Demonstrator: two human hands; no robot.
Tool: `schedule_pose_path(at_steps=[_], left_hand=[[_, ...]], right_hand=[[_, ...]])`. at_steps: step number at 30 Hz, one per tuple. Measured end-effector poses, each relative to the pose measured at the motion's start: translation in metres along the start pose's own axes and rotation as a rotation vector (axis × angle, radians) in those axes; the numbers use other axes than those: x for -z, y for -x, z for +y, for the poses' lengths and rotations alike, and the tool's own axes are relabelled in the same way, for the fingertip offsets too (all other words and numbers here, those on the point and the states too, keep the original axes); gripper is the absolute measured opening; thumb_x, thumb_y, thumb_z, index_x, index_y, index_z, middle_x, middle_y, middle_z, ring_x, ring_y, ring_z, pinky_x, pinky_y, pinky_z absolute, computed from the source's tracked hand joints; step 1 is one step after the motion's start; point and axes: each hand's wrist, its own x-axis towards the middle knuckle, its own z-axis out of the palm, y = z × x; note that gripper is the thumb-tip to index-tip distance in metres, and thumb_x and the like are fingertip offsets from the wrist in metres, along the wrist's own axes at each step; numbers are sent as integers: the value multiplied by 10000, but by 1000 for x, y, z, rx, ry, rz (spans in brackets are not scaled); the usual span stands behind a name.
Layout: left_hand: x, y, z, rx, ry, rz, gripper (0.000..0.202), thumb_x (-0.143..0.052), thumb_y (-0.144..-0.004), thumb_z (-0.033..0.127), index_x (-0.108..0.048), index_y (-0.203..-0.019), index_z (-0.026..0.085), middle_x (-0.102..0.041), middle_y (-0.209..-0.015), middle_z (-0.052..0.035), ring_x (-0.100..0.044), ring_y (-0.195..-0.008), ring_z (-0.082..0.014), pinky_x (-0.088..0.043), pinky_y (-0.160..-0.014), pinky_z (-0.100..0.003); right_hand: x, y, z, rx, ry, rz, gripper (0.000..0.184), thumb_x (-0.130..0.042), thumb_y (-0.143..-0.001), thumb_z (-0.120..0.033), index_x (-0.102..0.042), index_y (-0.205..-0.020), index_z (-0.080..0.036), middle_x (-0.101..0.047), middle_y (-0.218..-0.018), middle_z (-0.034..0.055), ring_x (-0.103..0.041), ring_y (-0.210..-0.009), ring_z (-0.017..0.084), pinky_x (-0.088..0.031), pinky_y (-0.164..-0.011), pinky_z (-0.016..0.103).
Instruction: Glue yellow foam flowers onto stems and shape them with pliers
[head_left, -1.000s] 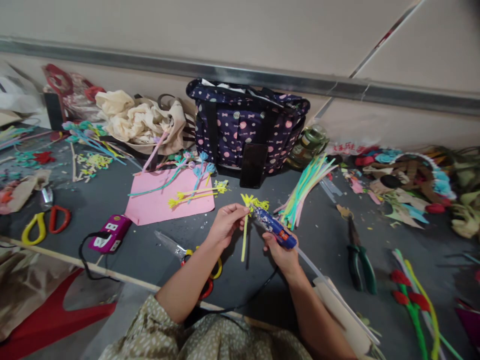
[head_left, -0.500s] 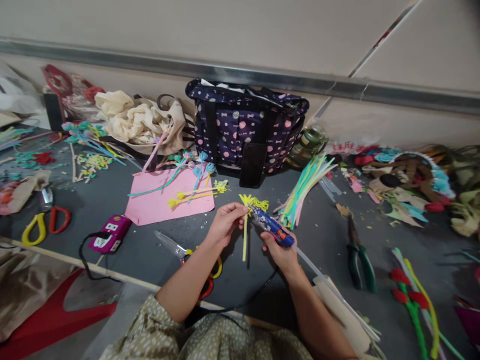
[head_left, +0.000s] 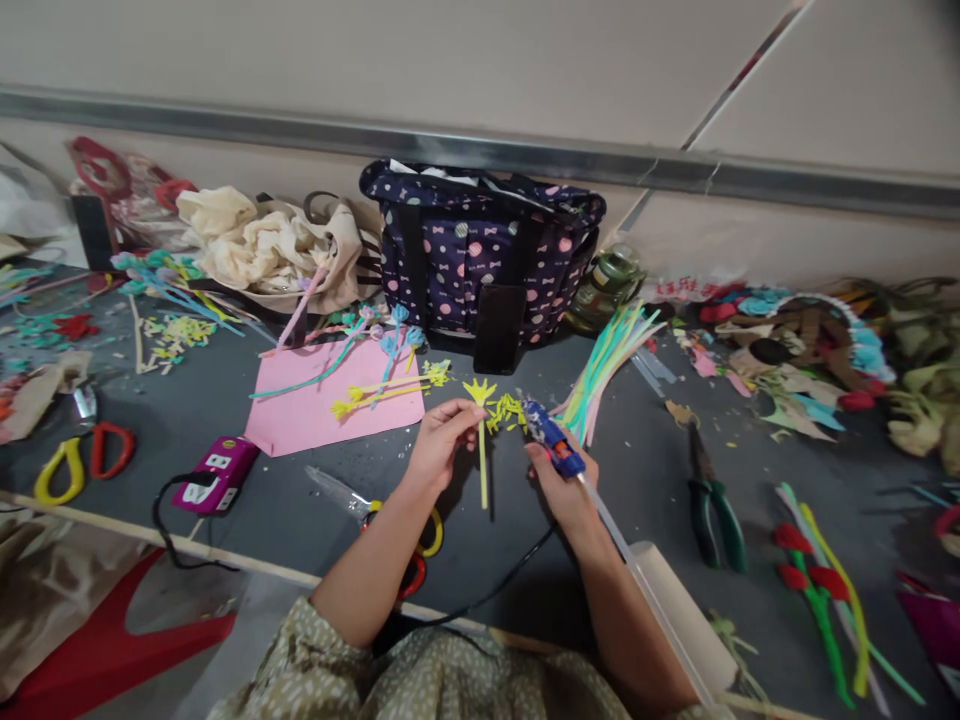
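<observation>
Two grips share the middle of the frame: the left hand [head_left: 442,440] has thumb and fingertips pinched on a yellow flower [head_left: 479,390] just below its spread strips, stem pointing down; the right hand [head_left: 564,488] is wrapped round a blue glue gun [head_left: 556,440], its nozzle near the flower but apart from it. Yellow clippings [head_left: 507,411] lie between them on the dark desk [head_left: 289,535]. Gluing strips onto the stem seems the step in hand — the next move calls for a steady pinch, fingers clear of the nozzle.
</observation>
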Motion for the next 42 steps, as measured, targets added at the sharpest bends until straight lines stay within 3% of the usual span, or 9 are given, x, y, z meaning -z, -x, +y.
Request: schedule_pose_path(at_steps=[3, 7, 12, 19, 27, 31, 35, 38, 42], left_hand=[[1, -1, 1, -40, -5, 15, 221, -789, -646, 336, -673, -697, 155, -536, -562, 36, -465, -481, -54, -361, -451, -177], [2, -3, 1, -57, 24, 18, 224, -786, -653, 339, -673, -698, 151, -563, -598, 22, -456, -477, -45, -359, -444, -171], [4, -7, 0, -83, 93, 47, 207, -780, -663, 322, -680, -715, 148, -574, -607, 23, -455, -474, -41, -360, -448, -173], [6, -8, 0, -158, 220, 133, 186, -773, -670, 309, -664, -712, 165, -558, -599, 34, -443, -475, -38, -358, -455, -172], [4, -6, 2, -148, 209, 87, 179, -765, -678, 306, -664, -700, 159, -537, -587, 30, -429, -479, -42, -350, -452, -173], [5, -6, 1, -108, 164, 67, 186, -762, -672, 316, -665, -695, 158, -542, -588, 27, -438, -476, -45, -343, -447, -171], [4, -6, -2, -28, 139, 39, 181, -758, -639, 299, -641, -661, 162, -549, -572, 26, -440, -448, -49, -336, -436, -180], [2, -6, -3, -2, 88, -4, 160, -723, -634, 276, -614, -616, 160, -520, -526, 29, -436, -427, -58, -336, -433, -189], [-1, -4, -4, 6, -12, -46, 115, -653, -623, 229, -584, -557, 164, -481, -479, 33, -428, -419, -73, -340, -436, -207]], right_hand=[[3, -10, 0, -1, 32, 108, 293, -699, -758, -442, -672, -902, -188, -704, -749, 16, -663, -663, 194, -530, -656, 304], [6, -20, -2, 21, 87, 122, 253, -645, -794, -404, -664, -930, -191, -725, -860, 55, -680, -782, 221, -519, -730, 325], [-2, -20, -4, 12, 352, 22, 233, -588, -817, -419, -615, -934, -219, -686, -780, 43, -652, -706, 240, -468, -627, 314], [-23, -21, -6, 173, 592, -158, 151, -491, -844, -325, -537, -941, -218, -621, -713, 29, -583, -632, 226, -373, -560, 273], [-32, -21, 4, 271, 732, -175, 111, -462, -839, -179, -526, -929, -186, -660, -828, 82, -597, -719, 219, -361, -599, 269], [-25, -19, 3, 248, 624, -102, 103, -504, -861, -273, -546, -915, -196, -643, -790, 58, -593, -705, 221, -402, -614, 283], [-19, -16, -5, 175, 287, 39, 198, -578, -857, -404, -553, -899, -212, -646, -787, 26, -616, -707, 205, -472, -664, 306], [-19, -12, -10, 147, -13, 105, 184, -622, -837, -378, -576, -883, -206, -655, -803, 15, -632, -704, 180, -506, -704, 315], [-16, -12, -15, 66, -226, 124, 173, -694, -780, -332, -613, -841, -192, -648, -803, 10, -625, -701, 160, -525, -709, 315]])
